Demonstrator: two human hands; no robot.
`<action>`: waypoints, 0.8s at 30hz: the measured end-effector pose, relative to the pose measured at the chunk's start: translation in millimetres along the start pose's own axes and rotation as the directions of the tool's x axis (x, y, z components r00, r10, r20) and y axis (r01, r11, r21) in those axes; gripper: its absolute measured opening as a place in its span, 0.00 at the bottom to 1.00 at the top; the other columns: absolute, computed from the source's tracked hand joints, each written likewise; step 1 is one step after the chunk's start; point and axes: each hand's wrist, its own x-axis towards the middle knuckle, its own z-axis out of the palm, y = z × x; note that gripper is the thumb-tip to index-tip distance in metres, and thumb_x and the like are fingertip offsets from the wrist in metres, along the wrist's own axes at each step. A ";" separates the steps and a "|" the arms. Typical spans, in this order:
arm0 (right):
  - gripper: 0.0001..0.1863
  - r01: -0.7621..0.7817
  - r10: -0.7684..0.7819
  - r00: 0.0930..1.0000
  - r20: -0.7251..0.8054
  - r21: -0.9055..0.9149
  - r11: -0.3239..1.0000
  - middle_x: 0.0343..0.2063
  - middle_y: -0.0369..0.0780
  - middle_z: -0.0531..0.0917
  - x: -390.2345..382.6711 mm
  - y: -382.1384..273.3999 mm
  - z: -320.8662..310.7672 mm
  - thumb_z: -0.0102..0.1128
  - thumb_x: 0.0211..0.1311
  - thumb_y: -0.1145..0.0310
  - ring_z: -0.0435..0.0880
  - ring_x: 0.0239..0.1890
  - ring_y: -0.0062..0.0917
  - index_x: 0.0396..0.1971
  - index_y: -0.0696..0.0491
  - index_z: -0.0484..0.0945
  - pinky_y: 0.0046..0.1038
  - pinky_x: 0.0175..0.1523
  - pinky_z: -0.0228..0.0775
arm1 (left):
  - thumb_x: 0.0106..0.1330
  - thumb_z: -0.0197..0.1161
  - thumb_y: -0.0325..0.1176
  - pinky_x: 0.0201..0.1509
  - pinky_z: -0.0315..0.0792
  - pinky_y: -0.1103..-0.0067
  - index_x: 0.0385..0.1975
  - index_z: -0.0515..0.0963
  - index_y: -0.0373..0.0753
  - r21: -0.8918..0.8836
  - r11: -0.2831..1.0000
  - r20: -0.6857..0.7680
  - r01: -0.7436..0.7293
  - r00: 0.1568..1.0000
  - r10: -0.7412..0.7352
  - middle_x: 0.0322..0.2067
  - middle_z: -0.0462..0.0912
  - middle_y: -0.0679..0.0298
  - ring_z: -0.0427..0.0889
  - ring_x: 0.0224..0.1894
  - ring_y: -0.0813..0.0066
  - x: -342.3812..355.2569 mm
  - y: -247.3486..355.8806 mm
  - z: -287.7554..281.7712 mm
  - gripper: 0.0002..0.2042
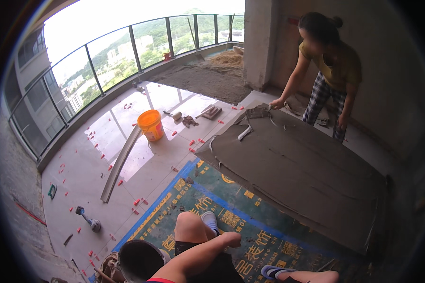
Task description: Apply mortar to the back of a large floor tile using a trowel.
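Note:
My left forearm comes in at the lower edge and reaches across my bent left leg. My left hand (231, 239) hangs past it, bent at the wrist; its fingers are hidden. No tool shows at it. My right hand is out of view. Beneath my legs lies a green protective sheet (212, 188) with yellow print and blue tape. Beside my left arm stands a black bucket (139, 260). Ahead to the right is a large slab (311, 165) coated in smooth grey mortar. A co-worker (333, 70) bends over its far edge, one hand (277, 103) at the mortar.
Pale floor tiles (167, 155) carry several red levelling clips, an orange bucket (150, 125), a long metal straightedge (120, 165), a mallet (176, 115) and a blue-handled tool (89, 220). Loose mortar (198, 80) covers the far floor. A glass railing (132, 47) bounds the left.

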 end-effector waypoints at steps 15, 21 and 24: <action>0.27 -0.272 0.256 0.954 -0.156 -0.094 0.958 0.45 0.53 0.74 11.0 -30.5 20.4 0.44 0.63 0.44 0.76 0.47 0.49 0.55 0.45 0.66 0.53 0.59 0.56 | 0.56 0.58 0.44 0.44 0.74 0.66 0.33 0.81 0.35 0.018 1.000 -0.036 0.023 0.999 -0.022 0.36 0.81 0.52 0.80 0.41 0.55 4.0 -1.1 3.5 0.17; 0.20 -0.125 0.111 0.985 -0.131 -0.106 0.987 0.45 0.52 0.75 -15.4 -5.9 5.0 0.47 0.65 0.52 0.78 0.45 0.47 0.51 0.46 0.68 0.52 0.58 0.60 | 0.56 0.57 0.44 0.44 0.74 0.66 0.32 0.81 0.35 -0.007 1.000 -0.101 -0.016 0.995 0.015 0.36 0.81 0.51 0.80 0.41 0.54 9.3 -7.6 14.5 0.17; 0.18 -0.031 0.023 0.993 -0.114 -0.072 0.997 0.44 0.52 0.76 -21.6 2.4 -5.7 0.49 0.64 0.54 0.78 0.44 0.47 0.50 0.47 0.69 0.52 0.57 0.61 | 0.55 0.57 0.43 0.43 0.74 0.66 0.31 0.81 0.34 -0.032 0.999 -0.051 -0.023 0.998 0.021 0.34 0.81 0.50 0.80 0.40 0.54 6.9 -1.8 7.6 0.17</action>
